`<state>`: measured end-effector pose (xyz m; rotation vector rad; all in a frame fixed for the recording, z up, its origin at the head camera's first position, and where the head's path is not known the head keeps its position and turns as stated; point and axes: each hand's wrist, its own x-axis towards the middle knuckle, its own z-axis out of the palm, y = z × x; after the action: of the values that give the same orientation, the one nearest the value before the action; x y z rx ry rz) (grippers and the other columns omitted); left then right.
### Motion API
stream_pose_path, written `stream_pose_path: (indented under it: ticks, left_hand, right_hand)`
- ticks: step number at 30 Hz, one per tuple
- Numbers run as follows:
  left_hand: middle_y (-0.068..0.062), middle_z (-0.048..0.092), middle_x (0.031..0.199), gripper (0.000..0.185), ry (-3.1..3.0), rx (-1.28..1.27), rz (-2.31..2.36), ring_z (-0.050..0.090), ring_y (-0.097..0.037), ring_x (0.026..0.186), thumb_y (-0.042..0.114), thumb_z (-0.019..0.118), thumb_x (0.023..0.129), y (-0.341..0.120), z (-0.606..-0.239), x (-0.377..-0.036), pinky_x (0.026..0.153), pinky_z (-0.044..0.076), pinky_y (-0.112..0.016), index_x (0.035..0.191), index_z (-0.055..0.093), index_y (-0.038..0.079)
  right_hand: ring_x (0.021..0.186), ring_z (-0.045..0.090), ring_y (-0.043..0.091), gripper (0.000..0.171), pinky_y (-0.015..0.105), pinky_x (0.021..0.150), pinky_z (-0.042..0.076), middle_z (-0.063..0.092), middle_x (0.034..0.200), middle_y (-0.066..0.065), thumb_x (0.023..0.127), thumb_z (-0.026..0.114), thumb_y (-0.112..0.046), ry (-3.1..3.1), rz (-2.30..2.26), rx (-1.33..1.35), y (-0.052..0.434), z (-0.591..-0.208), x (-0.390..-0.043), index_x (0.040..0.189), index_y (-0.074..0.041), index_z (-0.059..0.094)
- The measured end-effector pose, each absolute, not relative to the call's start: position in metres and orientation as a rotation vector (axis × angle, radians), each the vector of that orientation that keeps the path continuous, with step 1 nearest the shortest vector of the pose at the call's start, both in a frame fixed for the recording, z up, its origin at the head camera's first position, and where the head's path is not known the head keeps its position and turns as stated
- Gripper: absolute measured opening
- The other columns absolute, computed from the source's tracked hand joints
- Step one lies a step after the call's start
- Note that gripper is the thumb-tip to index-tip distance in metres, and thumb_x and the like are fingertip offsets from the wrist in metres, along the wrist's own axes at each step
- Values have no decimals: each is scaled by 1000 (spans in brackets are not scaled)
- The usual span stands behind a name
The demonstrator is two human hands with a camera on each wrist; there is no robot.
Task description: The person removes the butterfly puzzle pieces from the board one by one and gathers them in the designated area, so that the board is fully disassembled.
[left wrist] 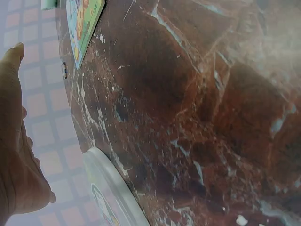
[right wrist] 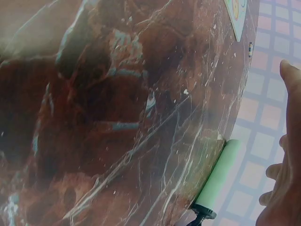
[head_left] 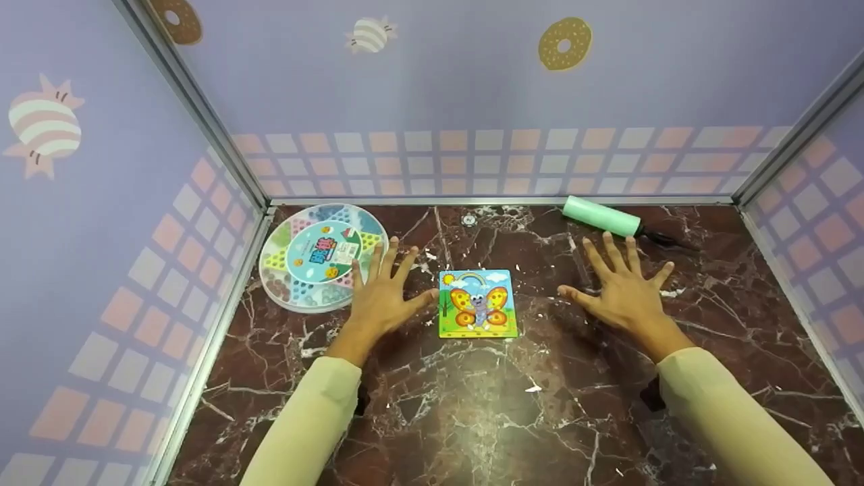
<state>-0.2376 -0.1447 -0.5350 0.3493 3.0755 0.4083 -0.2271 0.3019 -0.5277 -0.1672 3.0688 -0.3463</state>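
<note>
A square butterfly picture board (head_left: 477,304) lies on the dark marbled table between the two hands. To its left, my left hand (head_left: 383,297) is held with fingers spread and holds nothing; its fingertips overlap the edge of a round Chinese checkers set (head_left: 320,260) in the head view. On the other side, my right hand (head_left: 624,290) also has its fingers spread, palm down and holding nothing. Just beyond its fingertips lies a light green cylinder (head_left: 601,216) with a black handle. Both wrist views show the hands raised over the tabletop.
A small round compass-like disc (head_left: 468,220) lies near the back edge. Purple panels with a pink and white checked band (head_left: 439,162) stand along the back, left and right of the table (head_left: 486,418). Small white flecks dot the surface.
</note>
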Motion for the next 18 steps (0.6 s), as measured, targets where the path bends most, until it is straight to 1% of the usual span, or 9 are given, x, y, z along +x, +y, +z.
stream_pose_path:
  ticks: [5,9,13,18]
  left_hand:
    - [-6,-1,188,101,3085,362,364,-5,-36,175,88,44,100,-138,-539,-237,136,-3,-74,179,15,34]
    - [-8,2,188,101,3076,411,354,-1,-36,175,86,47,100,-131,-543,-236,136,1,-76,179,17,31]
    - [-8,4,189,99,3062,460,351,3,-38,175,83,52,101,-123,-549,-235,136,1,-76,179,17,33]
    - [-9,7,188,98,3041,505,330,6,-38,175,83,52,101,-113,-556,-231,136,2,-76,178,23,31]
  right_hand:
    - [171,-12,49,109,93,111,-24,-6,188,7,97,45,-92,3069,-359,-181,292,-530,-231,180,-33,6]
    - [172,-12,48,108,91,111,-25,-6,188,6,97,45,-92,3059,-361,-199,282,-533,-234,180,-32,7]
    - [173,-11,46,109,91,112,-24,-5,188,4,96,45,-93,3052,-363,-212,273,-538,-239,180,-34,7]
    - [173,-12,43,108,91,113,-23,-5,188,4,95,44,-94,3038,-356,-237,261,-545,-242,179,-36,12]
